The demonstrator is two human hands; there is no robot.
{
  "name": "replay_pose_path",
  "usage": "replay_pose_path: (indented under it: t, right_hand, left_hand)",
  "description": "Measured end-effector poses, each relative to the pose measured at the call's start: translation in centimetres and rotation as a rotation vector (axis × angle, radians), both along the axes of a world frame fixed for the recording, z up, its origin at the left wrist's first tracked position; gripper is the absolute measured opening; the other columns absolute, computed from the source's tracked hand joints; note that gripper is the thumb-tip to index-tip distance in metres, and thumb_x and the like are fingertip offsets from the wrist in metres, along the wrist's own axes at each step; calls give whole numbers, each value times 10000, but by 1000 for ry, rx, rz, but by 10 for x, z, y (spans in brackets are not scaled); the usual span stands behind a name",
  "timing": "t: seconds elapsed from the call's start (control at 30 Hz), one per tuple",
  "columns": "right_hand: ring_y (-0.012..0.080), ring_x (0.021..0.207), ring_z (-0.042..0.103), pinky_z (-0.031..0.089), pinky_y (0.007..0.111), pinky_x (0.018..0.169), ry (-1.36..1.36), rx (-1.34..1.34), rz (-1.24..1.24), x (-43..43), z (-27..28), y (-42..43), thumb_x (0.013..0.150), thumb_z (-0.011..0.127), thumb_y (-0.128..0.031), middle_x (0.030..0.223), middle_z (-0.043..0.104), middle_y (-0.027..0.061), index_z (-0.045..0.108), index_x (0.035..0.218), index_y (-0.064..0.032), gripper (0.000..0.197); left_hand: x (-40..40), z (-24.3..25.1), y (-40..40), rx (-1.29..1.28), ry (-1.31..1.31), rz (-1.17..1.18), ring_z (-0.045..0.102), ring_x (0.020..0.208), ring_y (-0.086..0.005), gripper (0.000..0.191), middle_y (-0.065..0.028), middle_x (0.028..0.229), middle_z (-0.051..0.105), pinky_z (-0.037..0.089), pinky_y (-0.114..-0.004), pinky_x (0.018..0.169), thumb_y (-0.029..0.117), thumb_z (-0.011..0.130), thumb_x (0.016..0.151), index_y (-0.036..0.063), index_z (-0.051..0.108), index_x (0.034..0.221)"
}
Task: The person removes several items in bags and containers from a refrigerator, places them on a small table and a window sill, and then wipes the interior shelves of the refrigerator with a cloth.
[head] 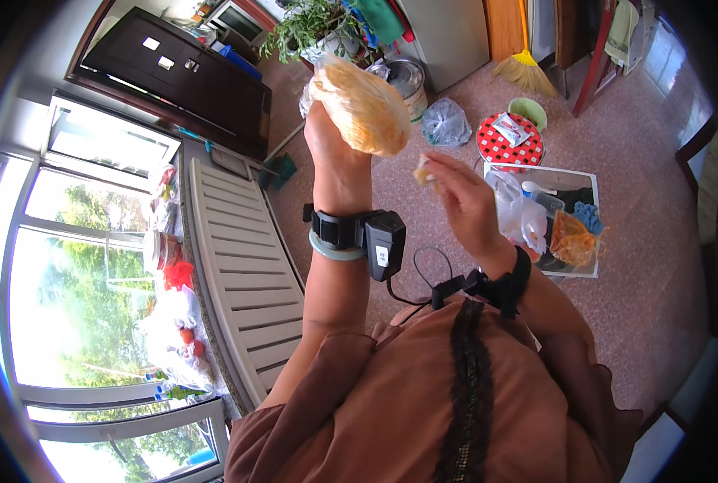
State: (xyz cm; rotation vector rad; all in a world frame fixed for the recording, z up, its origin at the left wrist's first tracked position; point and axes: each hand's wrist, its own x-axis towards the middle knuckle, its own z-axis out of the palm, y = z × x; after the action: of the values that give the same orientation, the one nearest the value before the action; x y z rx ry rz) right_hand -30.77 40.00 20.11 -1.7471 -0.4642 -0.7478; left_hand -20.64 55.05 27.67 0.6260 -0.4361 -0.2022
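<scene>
My left hand (322,130) is raised and gripped on a clear plastic bag (365,108) filled with something yellow-orange, perhaps food. Its fingers are mostly hidden behind the bag. Lower and to the right, my right hand (464,196) pinches a small pale and yellowish piece (424,171) between thumb and fingertips, apart from the bag. What the piece is, I cannot tell. A black strapped device (386,244) and a pale green bangle (337,252) sit on my left wrist. A black strap (515,284) circles my right wrist.
A glass-topped table (594,199) carries white plastic bags (525,214), an orange-stained bag (573,238), a blue cloth (587,216) and a white spoon (538,188). Behind it stand a red dotted stool (497,148) and a green bin (528,111). A white radiator (238,259) runs along the left.
</scene>
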Motion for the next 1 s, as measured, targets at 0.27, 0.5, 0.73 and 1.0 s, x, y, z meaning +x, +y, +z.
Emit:
replay_pose_path:
  t: [0.27,0.5,0.73,1.0]
  right_hand:
    - [199,804,548,450,264,709,-192,115,-32,11,74,-21,718,530,70,938,508,108,555,959,-27,261]
    - [280,919,551,466,325,757,-226,-91,-125,28,48,-7,717,550,49,1040,535,138,584,981,-50,284]
    - [286,917,563,468,323,770,-222,-53,-181,14,7,1,728,540,56,1046,547,131,588,979,-32,270]
    - [134,899,564,463,216,661,642,1208,473,9,-20,-43,828,476,-76,1045,556,46,454,1161,-78,334]
  left_hand:
    - [-1,-9,-40,101,321,487,513,962,-313,343,-191,1085,469,423,-458,833,195,247,892,-50,370,1098]
    - [-19,11,-48,128,394,275,490,1000,-328,431,-190,1076,499,376,-442,899,284,202,912,-41,402,1112]
    - [-22,-10,-31,381,87,315,466,1045,-329,427,-185,1131,479,349,-442,925,272,211,902,-32,420,1118]
    - [-5,-4,-28,129,400,430,480,1033,-303,411,-166,1106,502,353,-430,924,255,217,904,-35,432,1101]
